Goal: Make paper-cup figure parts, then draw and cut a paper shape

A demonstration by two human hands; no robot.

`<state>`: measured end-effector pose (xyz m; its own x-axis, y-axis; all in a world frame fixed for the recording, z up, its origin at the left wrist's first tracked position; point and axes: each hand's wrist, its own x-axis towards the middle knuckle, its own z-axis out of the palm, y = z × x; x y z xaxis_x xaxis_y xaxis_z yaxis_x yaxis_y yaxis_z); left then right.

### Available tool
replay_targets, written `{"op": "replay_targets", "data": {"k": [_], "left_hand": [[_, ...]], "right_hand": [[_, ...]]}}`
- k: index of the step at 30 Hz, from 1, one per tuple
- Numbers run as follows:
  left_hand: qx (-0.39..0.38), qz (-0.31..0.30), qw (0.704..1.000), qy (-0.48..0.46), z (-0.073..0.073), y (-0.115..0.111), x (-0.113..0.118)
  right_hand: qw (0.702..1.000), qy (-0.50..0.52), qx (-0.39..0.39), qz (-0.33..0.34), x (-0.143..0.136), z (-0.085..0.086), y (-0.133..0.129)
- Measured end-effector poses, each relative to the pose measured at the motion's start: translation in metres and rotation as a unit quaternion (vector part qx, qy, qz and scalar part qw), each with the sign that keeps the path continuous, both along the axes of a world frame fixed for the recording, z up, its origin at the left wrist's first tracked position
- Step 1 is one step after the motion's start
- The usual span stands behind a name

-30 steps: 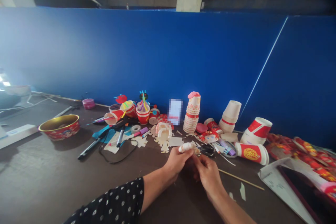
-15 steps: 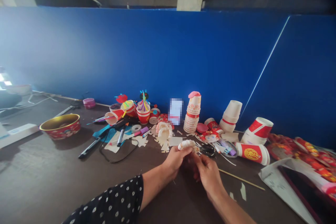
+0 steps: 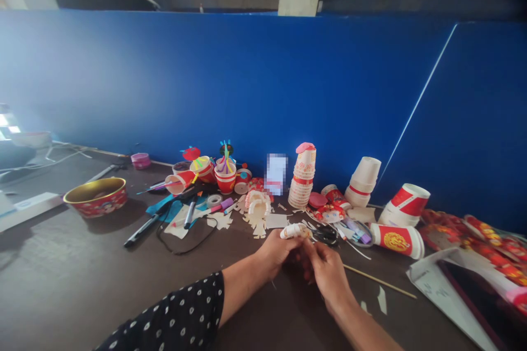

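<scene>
A small white piece with tan marks (image 3: 293,231), curved like part of a paper cup, is gripped between my two hands above the dark table. My left hand (image 3: 276,252) is closed on its left and lower side, thumb pointing right. On its right end, the fingers of my right hand (image 3: 325,269) pinch it close to my left fingertips. The undersides of both hands are in shadow. Just behind the piece lie a white paper rectangle (image 3: 277,221) and cut white paper shapes (image 3: 258,225). Black-handled scissors (image 3: 326,235) rest beyond my right hand.
Stacked paper cups (image 3: 302,184) stand at the back. A red and gold bowl (image 3: 96,197) is at the left, near markers (image 3: 142,230) and a black cord. To the right are a thin stick (image 3: 381,281), a tipped cup (image 3: 397,240) and a dark tablet (image 3: 477,299).
The white piece has tilted slightly and sits a little lower between my fingers. Both hands keep nearly the same place and hold.
</scene>
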<state>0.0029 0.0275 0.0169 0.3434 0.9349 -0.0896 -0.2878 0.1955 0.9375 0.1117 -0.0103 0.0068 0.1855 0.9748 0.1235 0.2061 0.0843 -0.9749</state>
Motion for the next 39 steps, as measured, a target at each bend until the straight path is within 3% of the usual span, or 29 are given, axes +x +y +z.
{"op": "replay_targets", "data": {"k": [9,26,39], "left_hand": [[-0.063,0.039,0.997,-0.027,0.0,0.0039,-0.0003],[-0.014,0.039,0.999,-0.003,-0.0034,0.0015,0.001],[-0.026,0.019,0.999,-0.028,0.0,0.0,-0.0007]], "right_hand": [[1.0,0.023,0.006,0.02,0.0019,-0.0004,-0.0014],[1.0,0.002,0.005,0.01,0.0029,-0.0022,0.0021],[0.999,-0.035,0.024,-0.014,0.0042,-0.004,0.0019]]}}
